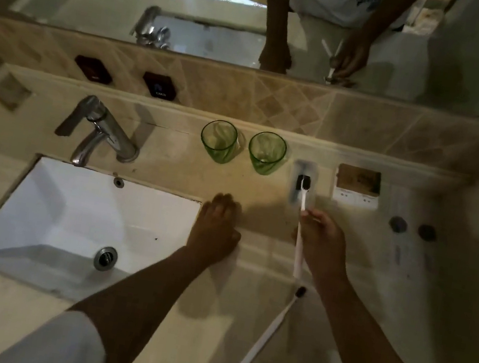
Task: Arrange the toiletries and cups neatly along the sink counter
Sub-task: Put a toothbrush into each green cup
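Observation:
Two green glass cups (219, 141) (266, 153) stand side by side at the back of the beige counter (172, 157). My right hand (321, 242) grips a white toothbrush (304, 197) with its dark head pointing away, over a clear wrapper (300, 167). A second white toothbrush (272, 326) lies on the counter front, just below that hand. My left hand (217, 228) rests flat on the counter beside the sink, holding nothing.
A white sink (83, 218) with a chrome tap (100, 132) fills the left. A small brown-and-white box (357, 186) and packets with two dark round caps (397, 224) (427, 232) lie at the right. Two dark sachets (92, 69) (159, 85) lean on the tiles. A mirror runs above.

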